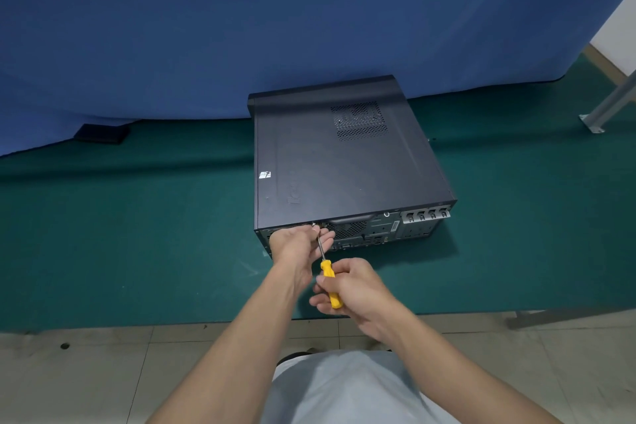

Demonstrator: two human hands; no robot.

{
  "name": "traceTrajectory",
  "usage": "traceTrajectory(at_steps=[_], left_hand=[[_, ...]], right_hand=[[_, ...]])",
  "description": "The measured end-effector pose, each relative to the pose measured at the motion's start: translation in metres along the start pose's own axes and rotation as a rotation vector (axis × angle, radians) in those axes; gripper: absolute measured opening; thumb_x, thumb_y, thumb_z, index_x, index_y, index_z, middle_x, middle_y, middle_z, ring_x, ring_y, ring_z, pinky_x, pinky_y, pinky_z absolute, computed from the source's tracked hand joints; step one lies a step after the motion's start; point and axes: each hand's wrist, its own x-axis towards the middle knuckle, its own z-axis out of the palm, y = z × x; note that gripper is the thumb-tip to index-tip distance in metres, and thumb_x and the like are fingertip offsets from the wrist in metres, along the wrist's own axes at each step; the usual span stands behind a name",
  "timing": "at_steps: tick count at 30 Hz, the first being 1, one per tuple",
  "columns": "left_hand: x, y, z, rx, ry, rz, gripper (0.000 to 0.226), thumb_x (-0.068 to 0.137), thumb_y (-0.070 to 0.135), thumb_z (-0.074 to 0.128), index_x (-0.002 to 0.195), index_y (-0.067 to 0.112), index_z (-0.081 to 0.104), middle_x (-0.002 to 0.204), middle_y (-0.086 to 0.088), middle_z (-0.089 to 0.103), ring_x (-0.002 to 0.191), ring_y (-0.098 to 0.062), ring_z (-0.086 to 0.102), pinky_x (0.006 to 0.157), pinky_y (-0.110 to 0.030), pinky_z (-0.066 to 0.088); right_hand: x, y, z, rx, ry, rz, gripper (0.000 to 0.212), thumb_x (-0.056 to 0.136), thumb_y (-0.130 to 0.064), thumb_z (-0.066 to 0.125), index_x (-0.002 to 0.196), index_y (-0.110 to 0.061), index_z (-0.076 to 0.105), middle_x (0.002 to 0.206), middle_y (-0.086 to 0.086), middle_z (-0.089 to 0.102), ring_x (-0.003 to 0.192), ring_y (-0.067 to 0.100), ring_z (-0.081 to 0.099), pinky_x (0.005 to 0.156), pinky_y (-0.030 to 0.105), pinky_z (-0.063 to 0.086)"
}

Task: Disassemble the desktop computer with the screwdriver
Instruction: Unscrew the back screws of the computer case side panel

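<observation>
Computer (330,162) on green mat (137,234), blue partition (241,27)

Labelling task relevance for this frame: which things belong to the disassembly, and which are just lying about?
In the job: desktop computer, screwdriver, right hand gripping its yellow handle, left hand by its shaft tip.
Lying about: black flat object by the blue partition, metal leg bracket at right.

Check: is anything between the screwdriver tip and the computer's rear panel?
Nothing visible. The screwdriver tip meets the top edge of the computer rear panel; the left hand lies against the shaft, not ahead of the tip.
</observation>
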Motion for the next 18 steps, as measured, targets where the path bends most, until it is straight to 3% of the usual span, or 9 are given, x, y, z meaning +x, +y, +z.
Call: traceTrajectory(at_steps=[4,6,9,14,18], left_hand=[[0.005,-0.005,0.003,0.07,0.071,0.042,0.013,0.084,-0.016,0.06,0.096,-0.011,0.061,0.085,-0.023,0.068,0.07,-0.029,0.072,0.061,-0.03,0.059],[0.006,-0.003,0.004,0.05,0.048,0.026,0.011,0.088,-0.016,0.055,0.096,-0.011,0.059,0.083,-0.024,0.067,0.068,-0.029,0.072,0.058,-0.028,0.058],[0.003,-0.002,0.0,-0.002,-0.026,0.0,0.011,0.091,-0.014,0.051,0.1,-0.011,0.056,0.084,-0.026,0.067,0.069,-0.029,0.072,0.06,-0.03,0.06],[0.004,-0.003,-0.001,-0.008,0.017,0.014,0.008,0.088,-0.008,0.061,0.094,-0.013,0.062,0.084,-0.027,0.07,0.073,-0.031,0.073,0.063,-0.032,0.061],[0.003,-0.006,0.0,-0.063,0.036,0.014,0.009,0.087,-0.003,0.065,0.09,-0.012,0.063,0.076,-0.024,0.071,0.071,-0.03,0.073,0.058,-0.029,0.06]], right_hand=[[0.001,0.004,0.005,-0.15,0.078,-0.067,0.008,0.091,-0.004,0.061,0.097,-0.005,0.056,0.082,0.013,0.067,0.061,0.016,0.068,0.057,0.025,0.054],[0.001,0.002,0.0,-0.062,-0.011,-0.033,0.004,0.095,-0.008,0.056,0.093,-0.005,0.056,0.08,0.012,0.064,0.06,0.017,0.065,0.06,0.027,0.055],[-0.001,-0.001,-0.007,0.142,-0.165,0.067,0.01,0.098,-0.005,0.049,0.103,0.001,0.056,0.083,0.015,0.063,0.066,0.023,0.065,0.065,0.033,0.057],[0.001,0.001,-0.004,-0.074,0.017,-0.037,0.013,0.089,-0.002,0.063,0.1,-0.003,0.056,0.082,0.013,0.068,0.066,0.018,0.069,0.061,0.029,0.056],[0.001,0.001,-0.002,-0.066,0.032,-0.035,0.016,0.088,-0.004,0.066,0.099,-0.003,0.054,0.083,0.013,0.064,0.064,0.017,0.064,0.064,0.03,0.058]])
